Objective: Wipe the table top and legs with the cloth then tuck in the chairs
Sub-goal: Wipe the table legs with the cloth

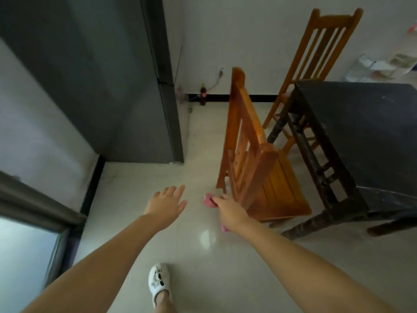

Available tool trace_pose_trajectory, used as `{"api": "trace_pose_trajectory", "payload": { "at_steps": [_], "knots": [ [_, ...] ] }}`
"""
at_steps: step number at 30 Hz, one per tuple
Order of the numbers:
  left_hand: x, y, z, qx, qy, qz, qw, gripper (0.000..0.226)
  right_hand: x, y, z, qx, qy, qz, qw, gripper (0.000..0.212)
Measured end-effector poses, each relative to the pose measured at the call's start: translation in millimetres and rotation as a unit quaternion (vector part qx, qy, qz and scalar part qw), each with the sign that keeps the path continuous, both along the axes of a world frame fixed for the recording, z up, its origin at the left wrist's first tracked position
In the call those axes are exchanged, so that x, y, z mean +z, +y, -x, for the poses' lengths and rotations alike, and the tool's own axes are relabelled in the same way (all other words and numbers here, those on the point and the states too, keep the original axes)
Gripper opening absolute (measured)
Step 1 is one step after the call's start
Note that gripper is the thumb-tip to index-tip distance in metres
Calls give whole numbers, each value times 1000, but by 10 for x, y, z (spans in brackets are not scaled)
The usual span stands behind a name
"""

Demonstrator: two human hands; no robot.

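A dark wooden table (365, 123) stands at the right, its turned legs and side rails showing. One orange wooden chair (255, 163) stands at the table's near side, its seat partly under the top. A second chair (320, 46) stands at the far end by the wall. My right hand (230, 213) grips a pink cloth (208, 199) just left of the near chair's back. Stretched out over the floor to its left, my left hand (167, 204) holds nothing, fingers straight.
A tall grey fridge (108, 75) fills the left back. A dark bottle (203, 96) stands on the floor by the wall. Papers and bags (379, 66) lie at the table's far right. A window frame (33, 222) runs along the left. My slippered foot (159, 283) is on the pale tile floor.
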State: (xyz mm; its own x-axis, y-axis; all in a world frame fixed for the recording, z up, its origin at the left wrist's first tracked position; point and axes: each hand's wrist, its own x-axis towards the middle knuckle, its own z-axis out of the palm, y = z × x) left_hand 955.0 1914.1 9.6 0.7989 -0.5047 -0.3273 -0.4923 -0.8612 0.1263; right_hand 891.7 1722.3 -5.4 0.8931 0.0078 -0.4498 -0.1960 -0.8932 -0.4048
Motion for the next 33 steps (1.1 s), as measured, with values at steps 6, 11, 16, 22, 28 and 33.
{"api": "trace_pose_trajectory", "payload": {
  "at_steps": [6, 11, 16, 22, 28, 33],
  "knots": [
    [233, 562, -899, -13, -31, -27, 999, 53, 195, 430, -1159, -9, -39, 36, 999, 66],
    [433, 581, -1761, -93, -70, -36, 993, 54, 353, 461, -1942, -27, -70, 107, 991, 57],
    [546, 139, -2541, -149, -89, -25, 984, 53, 558, 230, -2588, -45, -110, 137, 984, 55],
    [628, -730, -3432, -214, -125, -18, 969, 52, 686, -362, -3502, -112, -161, 101, 975, 64],
    [918, -1645, -4390, -227, -139, -4, 964, 50, 1090, -1147, -4520, -153, -164, 75, 972, 57],
    [1032, -2362, -4978, -271, -170, -2, 948, 51, 1369, -2015, -4918, -201, -159, 128, 958, 63]
  ]
}}
